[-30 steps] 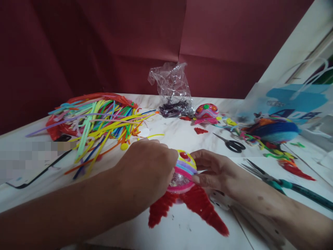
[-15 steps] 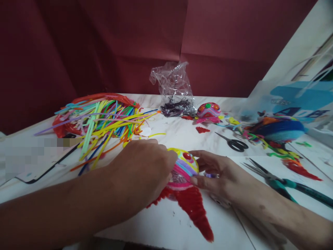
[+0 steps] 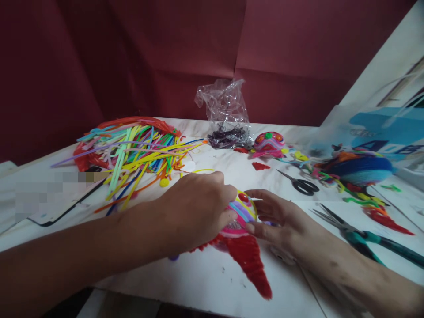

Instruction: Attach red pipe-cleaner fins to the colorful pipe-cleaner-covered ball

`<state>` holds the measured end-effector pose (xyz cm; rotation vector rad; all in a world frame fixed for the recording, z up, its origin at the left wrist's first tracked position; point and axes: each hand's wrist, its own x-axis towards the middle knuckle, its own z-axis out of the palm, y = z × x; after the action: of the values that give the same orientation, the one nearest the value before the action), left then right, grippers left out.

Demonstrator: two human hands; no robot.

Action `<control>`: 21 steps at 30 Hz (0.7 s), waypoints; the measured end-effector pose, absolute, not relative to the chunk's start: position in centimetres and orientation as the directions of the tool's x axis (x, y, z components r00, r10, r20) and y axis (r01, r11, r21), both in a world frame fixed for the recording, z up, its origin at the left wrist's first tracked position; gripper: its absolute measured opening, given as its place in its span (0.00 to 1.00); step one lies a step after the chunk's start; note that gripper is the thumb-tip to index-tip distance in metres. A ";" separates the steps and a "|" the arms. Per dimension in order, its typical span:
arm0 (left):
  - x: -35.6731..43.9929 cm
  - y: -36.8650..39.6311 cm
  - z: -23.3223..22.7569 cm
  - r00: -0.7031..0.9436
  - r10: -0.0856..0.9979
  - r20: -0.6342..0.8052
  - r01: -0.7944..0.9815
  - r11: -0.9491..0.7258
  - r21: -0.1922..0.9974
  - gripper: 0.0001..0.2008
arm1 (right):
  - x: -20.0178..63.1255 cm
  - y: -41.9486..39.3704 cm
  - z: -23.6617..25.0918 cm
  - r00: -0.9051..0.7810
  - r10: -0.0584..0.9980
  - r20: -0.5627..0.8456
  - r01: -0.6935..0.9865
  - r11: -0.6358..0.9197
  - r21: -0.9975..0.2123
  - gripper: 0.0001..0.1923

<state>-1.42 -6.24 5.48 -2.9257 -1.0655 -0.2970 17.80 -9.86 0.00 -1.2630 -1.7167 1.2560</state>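
Note:
Both of my hands are on a small ball-shaped craft (image 3: 243, 212) wrapped in pink, purple and yellow pipe cleaners, with a red dot on top and a red fuzzy fin (image 3: 250, 260) spreading below it on the white table (image 3: 215, 282). My left hand (image 3: 198, 207) covers its left side and grips it. My right hand (image 3: 280, 218) holds its right side with thumb and fingers. The craft's left half is hidden behind my left hand.
A heap of coloured pipe cleaners (image 3: 132, 150) lies at the left back, a clear plastic bag (image 3: 227, 115) behind, a second finished craft (image 3: 269, 143) beside it. Black scissors (image 3: 300, 183), green-handled pliers (image 3: 364, 238) and a blue yarn bundle (image 3: 359, 170) lie at the right.
The craft has been turned in my hands: the two red fins seen earlier now show as one fin pointing down right. My left hand shifted slightly right.

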 end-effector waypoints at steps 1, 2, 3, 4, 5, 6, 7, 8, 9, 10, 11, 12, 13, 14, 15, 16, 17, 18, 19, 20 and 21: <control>-1.4 -6.2 5.5 0.748 0.642 0.169 0.644 -0.763 0.052 0.07 | 17.8 -9.9 -0.1 -0.313 0.949 -0.036 0.312 0.067 -0.948 0.18; -1.4 -6.1 5.6 0.745 0.648 0.161 0.649 -0.759 0.052 0.07 | 17.8 -9.9 -0.2 -0.301 0.953 -0.042 0.310 0.056 -0.949 0.19; -1.4 -6.1 5.6 0.745 0.649 0.156 0.650 -0.758 0.055 0.07 | 17.8 -10.0 -0.2 -0.289 0.956 -0.048 0.311 0.047 -0.949 0.19; -1.4 -6.1 5.7 0.745 0.649 0.154 0.648 -0.759 0.060 0.07 | 17.8 -10.1 -0.3 -0.279 0.959 -0.056 0.314 0.036 -0.949 0.20; -1.4 -6.1 5.7 0.747 0.646 0.156 0.645 -0.761 0.066 0.07 | 17.8 -10.1 -0.3 -0.269 0.961 -0.062 0.318 0.028 -0.948 0.21; -1.5 -6.1 5.7 0.749 0.643 0.162 0.640 -0.765 0.074 0.07 | 17.8 -10.2 -0.3 -0.263 0.963 -0.061 0.319 0.027 -0.947 0.21; -1.6 -6.1 5.6 0.749 0.640 0.173 0.636 -0.767 0.085 0.08 | 17.7 -10.3 -0.3 -0.265 0.963 -0.056 0.319 0.032 -0.947 0.22; -1.6 -6.1 5.5 0.745 0.640 0.188 0.634 -0.767 0.097 0.07 | 17.6 -10.3 -0.2 -0.272 0.961 -0.041 0.319 0.049 -0.946 0.22; -1.7 -6.1 5.4 0.738 0.643 0.204 0.636 -0.764 0.107 0.06 | 17.6 -10.3 -0.1 -0.281 0.959 -0.024 0.321 0.071 -0.944 0.22; -1.7 -6.2 5.3 0.730 0.646 0.220 0.640 -0.761 0.110 0.05 | 17.5 -10.4 0.0 -0.287 0.958 -0.007 0.329 0.091 -0.940 0.22; -1.8 -6.2 5.3 0.727 0.646 0.233 0.642 -0.760 0.105 0.04 | 17.5 -10.4 0.0 -0.288 0.958 0.009 0.344 0.112 -0.932 0.22; -1.8 -6.3 5.2 0.728 0.642 0.241 0.642 -0.761 0.089 0.04 | 17.5 -10.4 0.0 -0.283 0.959 0.021 0.366 0.128 -0.922 0.22; -1.8 -6.4 5.2 0.735 0.635 0.238 0.639 -0.766 0.071 0.04 | 17.6 -10.4 0.0 -0.276 0.960 0.034 0.394 0.146 -0.908 0.21; -1.9 -6.5 5.1 0.744 0.626 0.232 0.633 -0.772 0.051 0.05 | 17.6 -10.3 0.0 -0.269 0.962 0.043 0.425 0.158 -0.891 0.20; -1.9 -6.5 5.1 0.755 0.616 0.225 0.626 -0.779 0.035 0.06 | 17.7 -10.3 0.0 -0.266 0.963 0.039 0.462 0.163 -0.872 0.20; -2.0 -6.6 5.0 0.763 0.607 0.221 0.619 -0.785 0.023 0.07 | 17.8 -10.2 0.0 -0.256 0.966 0.029 0.507 0.159 -0.847 0.20; -2.0 -6.6 5.0 0.768 0.603 0.214 0.615 -0.788 0.016 0.07 | 17.9 -10.1 0.0 -0.240 0.971 0.007 0.560 0.144 -0.816 0.22; -2.1 -6.6 4.9 0.769 0.606 0.205 0.617 -0.787 0.012 0.08 | 18.0 -10.0 0.1 -0.215 0.977 -0.008 0.617 0.129 -0.777 0.23; -2.1 -6.6 4.9 0.768 0.611 0.195 0.621 -0.784 0.010 0.08 | 18.0 -9.9 0.2 -0.194 0.981 -0.016 0.671 0.120 -0.732 0.25; -2.2 -6.5 4.8 0.765 0.616 0.188 0.626 -0.780 0.009 0.08 | 18.0 -9.7 0.4 -0.184 0.983 -0.015 0.714 0.123 -0.690 0.25; -2.2 -6.4 4.8 0.763 0.620 0.183 0.629 -0.777 0.008 0.08 | 17.9 -9.6 0.7 -0.196 0.981 -0.008 0.742 0.143 -0.655 0.25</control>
<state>-2.22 -6.45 4.75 -2.8994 -1.0273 -0.2715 17.92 -9.60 0.72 -1.6468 -2.0031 0.7541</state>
